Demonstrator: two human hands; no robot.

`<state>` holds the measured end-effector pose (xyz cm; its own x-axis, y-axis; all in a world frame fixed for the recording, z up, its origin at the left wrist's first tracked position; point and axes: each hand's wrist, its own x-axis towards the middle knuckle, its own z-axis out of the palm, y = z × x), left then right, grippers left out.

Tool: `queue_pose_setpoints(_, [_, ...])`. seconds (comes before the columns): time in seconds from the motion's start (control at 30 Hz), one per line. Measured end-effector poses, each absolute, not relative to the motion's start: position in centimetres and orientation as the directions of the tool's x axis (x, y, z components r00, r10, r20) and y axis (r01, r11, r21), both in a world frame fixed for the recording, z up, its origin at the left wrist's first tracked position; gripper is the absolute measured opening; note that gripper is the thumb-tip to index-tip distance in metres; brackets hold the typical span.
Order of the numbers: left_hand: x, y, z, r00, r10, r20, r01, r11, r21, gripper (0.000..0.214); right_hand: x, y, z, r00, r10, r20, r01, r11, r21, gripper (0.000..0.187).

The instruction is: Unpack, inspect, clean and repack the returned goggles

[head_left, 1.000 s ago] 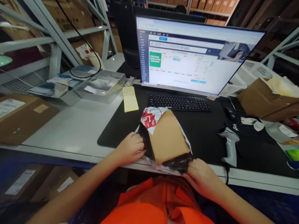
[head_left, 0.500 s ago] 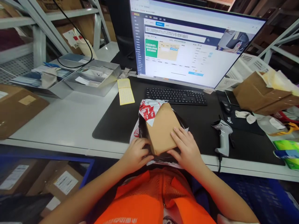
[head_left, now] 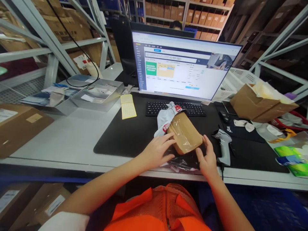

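A small brown cardboard box (head_left: 185,133) with clear tape across its face lies tilted over the black desk mat, partly inside a torn white, red and black plastic mailer bag (head_left: 163,119). My left hand (head_left: 160,149) is at the box's left side, fingers stretched out and touching its edge, thumb apart below. At the lower right corner, my right hand (head_left: 207,157) has that corner between thumb and fingers. Crumpled dark plastic of the bag shows under the box, near the desk edge. The box's underside is hidden.
Behind the box are a keyboard (head_left: 156,108) and a lit monitor (head_left: 178,77). A barcode scanner (head_left: 224,146) lies close to my right hand, with a mouse (head_left: 224,117) beyond. Yellow label sheets (head_left: 128,107) are on the left, and a larger carton (head_left: 21,128) sits farther left.
The box has been turned, so its taped face now shows. My left hand has moved right along with the box, and my right hand has shifted from its top to its right corner. The view has tilted up.
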<state>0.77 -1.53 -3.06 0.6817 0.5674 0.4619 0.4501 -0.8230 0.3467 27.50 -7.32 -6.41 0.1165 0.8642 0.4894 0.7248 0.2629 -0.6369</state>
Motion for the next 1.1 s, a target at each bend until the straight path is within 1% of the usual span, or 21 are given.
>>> queue_pose_setpoints(0.07, [2.1,-0.6,-1.8,0.709,0.5,0.498,0.403,-0.866,0.296,0.036,26.3,-7.8,-5.4,0.107,0.838,0.535,0.754,0.282,-0.593,0.084])
queue_pose_setpoints(0.1, [2.7,-0.1,-1.1,0.707,0.478,0.521,0.387,-0.878,0.281,0.028,25.6,-7.9,-5.0,0.091,0.837,0.539,0.779,0.278,-0.563,0.091])
queue_pose_setpoints(0.13, [3.3,0.5,-0.4,0.689,0.48,0.543,0.391,-0.877,0.279,0.021,24.9,-7.8,-4.7,0.09,0.842,0.532,0.8,0.257,-0.542,0.094])
queue_pose_setpoints(0.17, [3.8,1.4,0.4,0.655,0.511,0.557,0.424,-0.859,0.289,0.019,24.3,-7.6,-4.4,0.112,0.846,0.521,0.814,0.223,-0.537,0.094])
queue_pose_setpoints(0.2, [4.2,2.4,1.1,0.606,0.567,0.557,0.483,-0.819,0.309,0.02,23.8,-7.3,-4.3,0.15,0.847,0.51,0.817,0.184,-0.546,0.092])
queue_pose_setpoints(0.23, [4.6,3.5,1.7,0.548,0.641,0.537,0.559,-0.759,0.335,0.025,23.4,-6.9,-4.2,0.197,0.842,0.502,0.812,0.147,-0.565,0.09])
queue_pose_setpoints(0.3, [5.3,6.2,2.6,0.442,0.784,0.435,0.691,-0.607,0.392,0.048,23.1,-6.2,-4.2,0.266,0.83,0.491,0.789,0.106,-0.606,0.083])
queue_pose_setpoints(0.33, [5.4,7.6,2.8,0.407,0.834,0.372,0.73,-0.542,0.416,0.055,23.2,-6.0,-4.2,0.286,0.822,0.492,0.777,0.101,-0.621,0.079])
queue_pose_setpoints(0.37, [5.5,8.8,2.8,0.388,0.866,0.317,0.75,-0.496,0.437,0.053,23.3,-5.8,-4.3,0.3,0.813,0.5,0.768,0.106,-0.632,0.074])
queue_pose_setpoints(0.4, [5.4,9.8,2.6,0.377,0.883,0.278,0.759,-0.467,0.454,0.045,23.5,-5.7,-4.3,0.306,0.801,0.514,0.759,0.121,-0.64,0.07])
queue_pose_setpoints(0.47, [4.7,11.2,1.9,0.367,0.896,0.25,0.76,-0.444,0.475,0.025,24.3,-5.7,-4.5,0.307,0.776,0.551,0.74,0.168,-0.651,0.065])
queue_pose_setpoints(0.57, [2.6,11.9,0.5,0.317,0.912,0.262,0.757,-0.409,0.509,0.02,26.3,-5.9,-5.3,0.314,0.752,0.579,0.697,0.232,-0.679,0.06])
queue_pose_setpoints(0.63, [0.4,11.8,-0.5,0.242,0.928,0.284,0.759,-0.363,0.541,0.02,28.1,-6.2,-6.1,0.386,0.739,0.553,0.598,0.256,-0.759,0.057])
queue_pose_setpoints(0.67, [-1.0,11.8,-1.0,0.192,0.936,0.294,0.761,-0.332,0.558,0.021,29.0,-6.5,-6.4,0.443,0.735,0.514,0.508,0.266,-0.819,0.057])
queue_pose_setpoints(0.73, [-4.2,11.5,-1.5,0.086,0.948,0.307,0.759,-0.261,0.596,0.026,30.7,-7.4,-6.6,0.558,0.73,0.395,0.266,0.294,-0.918,0.063])
queue_pose_setpoints(0.8, [-8.1,11.0,-1.5,0.004,0.953,0.301,0.748,-0.203,0.632,0.035,32.1,-8.7,-6.2,0.641,0.712,0.286,0.058,0.327,-0.943,0.075])
queue_pose_setpoints(0.87, [-12.3,10.1,-0.6,-0.053,0.957,0.285,0.74,-0.153,0.655,0.042,33.0,-10.0,-5.1,0.693,0.683,0.231,-0.026,0.345,-0.938,0.083])
queue_pose_setpoints(0.97, [-18.8,8.6,2.2,-0.184,0.942,0.28,0.778,-0.034,0.627,0.044,33.3,-11.4,-3.6,0.722,0.643,0.255,0.018,0.351,-0.936,0.086])
queue_pose_setpoints(1.0, [-20.7,8.3,3.4,-0.267,0.918,0.293,0.833,0.067,0.55,0.043,33.2,-11.7,-3.4,0.719,0.639,0.274,0.045,0.35,-0.936,0.087])
queue_pose_setpoints(1.07, [-23.7,8.2,5.8,-0.31,0.905,0.291,0.863,0.139,0.486,0.038,32.8,-11.7,-3.6,0.703,0.638,0.314,0.1,0.349,-0.932,0.09])
queue_pose_setpoints(1.1, [-24.6,8.5,6.8,-0.304,0.909,0.286,0.877,0.15,0.457,0.036,32.5,-11.5,-4.0,0.688,0.648,0.328,0.122,0.342,-0.932,0.091])
